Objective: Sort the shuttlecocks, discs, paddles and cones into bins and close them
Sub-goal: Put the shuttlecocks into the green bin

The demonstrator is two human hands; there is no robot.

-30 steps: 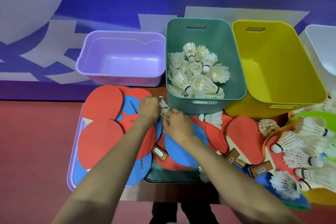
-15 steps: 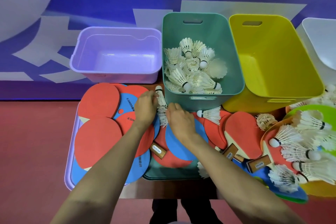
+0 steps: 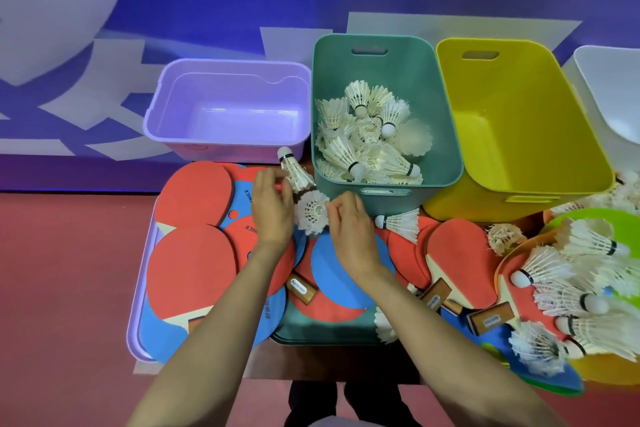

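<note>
Now left grip (image 3: 273,211) pinches cork-up shuttlecock (image 3: 294,172); right grip (image 3: 348,222), skirt-up shuttlecock (image 3: 311,212).

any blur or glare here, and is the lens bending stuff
Head view: wide-angle bend tilts the yellow bin outward; head view: faint glare streaks on the purple bin floor; shuttlecocks at the right edge look soft, those in the green bin crisp.

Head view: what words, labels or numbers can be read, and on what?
"NICE": on the blue paddle face beside the left hand; anything before it is hidden.
"NICE": on the red paddle just below, partly covered.
Blue labels on the wooden paddle handles: too blurred to read.
Dark print on the lower blue paddle: too small to read.
</note>
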